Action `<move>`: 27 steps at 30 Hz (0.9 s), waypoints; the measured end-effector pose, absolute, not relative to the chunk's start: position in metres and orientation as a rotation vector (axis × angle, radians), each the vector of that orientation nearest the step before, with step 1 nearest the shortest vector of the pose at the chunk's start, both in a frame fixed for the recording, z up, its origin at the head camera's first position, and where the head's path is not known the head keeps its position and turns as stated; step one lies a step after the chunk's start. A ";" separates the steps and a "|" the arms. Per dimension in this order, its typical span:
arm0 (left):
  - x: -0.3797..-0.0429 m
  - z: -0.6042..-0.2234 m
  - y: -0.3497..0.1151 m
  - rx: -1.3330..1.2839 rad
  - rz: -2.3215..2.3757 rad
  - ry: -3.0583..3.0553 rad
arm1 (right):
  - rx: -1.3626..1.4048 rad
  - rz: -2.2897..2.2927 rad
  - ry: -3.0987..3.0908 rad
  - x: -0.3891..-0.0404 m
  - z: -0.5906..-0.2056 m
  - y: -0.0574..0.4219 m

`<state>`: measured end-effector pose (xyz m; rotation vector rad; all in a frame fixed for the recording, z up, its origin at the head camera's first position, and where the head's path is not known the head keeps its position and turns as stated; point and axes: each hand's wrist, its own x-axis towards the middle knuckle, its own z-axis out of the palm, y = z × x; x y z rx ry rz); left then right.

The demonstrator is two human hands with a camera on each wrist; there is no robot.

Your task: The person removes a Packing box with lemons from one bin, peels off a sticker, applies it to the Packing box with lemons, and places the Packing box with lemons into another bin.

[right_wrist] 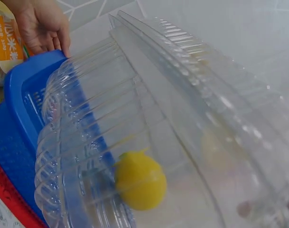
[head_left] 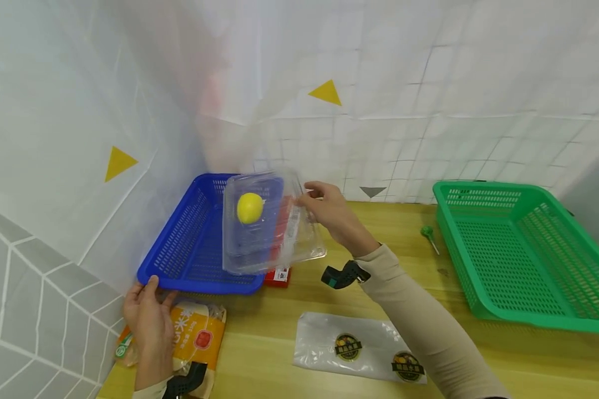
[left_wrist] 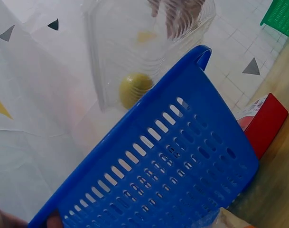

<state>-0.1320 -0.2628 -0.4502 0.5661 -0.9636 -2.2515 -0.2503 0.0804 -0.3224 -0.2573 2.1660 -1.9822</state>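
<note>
My right hand (head_left: 334, 216) holds a clear plastic clamshell box (head_left: 237, 257) by its right side, thumb and fingers at the edge. The box is tilted above the right part of a blue basket (head_left: 172, 252). Inside the box lies a yellow lemon (head_left: 250, 208), also plain in the right wrist view, lemon (right_wrist: 141, 180). With thumb and fingers, my left hand (head_left: 148, 318) grips the near left corner of the basket's rim. The left wrist view shows the basket's slotted side (left_wrist: 149, 161) with the box beyond it.
An orange food packet (head_left: 194, 338) lies before the blue basket, and a red box (head_left: 278, 276) beside it. A flat plastic bag with round labels (head_left: 324, 343) lies in front. At right are a green lollipop (head_left: 427, 233) and a green basket (head_left: 459, 266). White sheeting (head_left: 379, 44) hangs behind.
</note>
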 end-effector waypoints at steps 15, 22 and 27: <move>-0.130 -0.449 -0.262 0.551 -2.229 -1.004 | -0.254 -2.020 2.183 -0.239 -0.335 0.127; -0.129 -0.450 -0.263 0.551 -2.230 -0.991 | -0.196 -1.990 2.236 -0.233 -0.344 0.146; -0.128 -0.451 -0.264 0.552 -2.225 -0.971 | -0.131 -2.010 2.222 -0.230 -0.352 0.161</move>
